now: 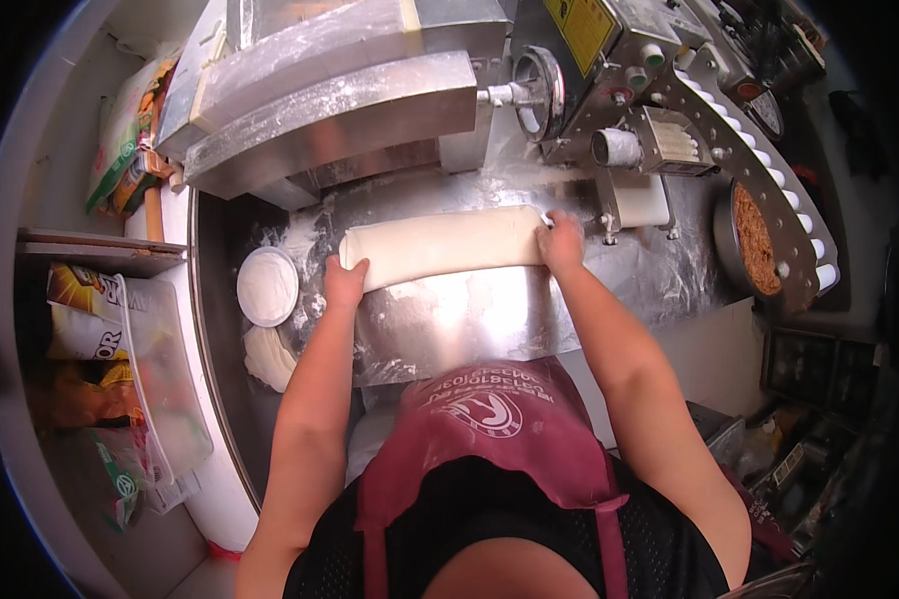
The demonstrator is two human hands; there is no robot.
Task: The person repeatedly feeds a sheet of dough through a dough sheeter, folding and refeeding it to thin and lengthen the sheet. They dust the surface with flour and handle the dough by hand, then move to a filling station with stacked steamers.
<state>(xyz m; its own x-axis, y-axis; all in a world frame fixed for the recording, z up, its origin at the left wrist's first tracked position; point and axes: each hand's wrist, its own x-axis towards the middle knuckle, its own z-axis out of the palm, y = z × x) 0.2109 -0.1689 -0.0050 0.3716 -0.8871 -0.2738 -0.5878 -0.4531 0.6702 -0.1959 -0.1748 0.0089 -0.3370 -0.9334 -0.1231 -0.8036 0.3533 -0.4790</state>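
Observation:
A wide, smooth slab of pale dough lies crosswise before me on a floured stainless steel work surface. My left hand grips its left end, thumb on top and the fingers mostly hidden. At the far right corner, my right hand holds the other end, fingers curled around the edge. Left of my left hand stands a round bowl of white flour. Just below that bowl rests a smaller lump of dough, partly hidden by my left forearm.
Behind the dough stands a steel dough-rolling machine with a handwheel. A roller conveyor arm slants across the right side, beside a metal bowl of brown filling. Shelves at left hold bags and a plastic bin.

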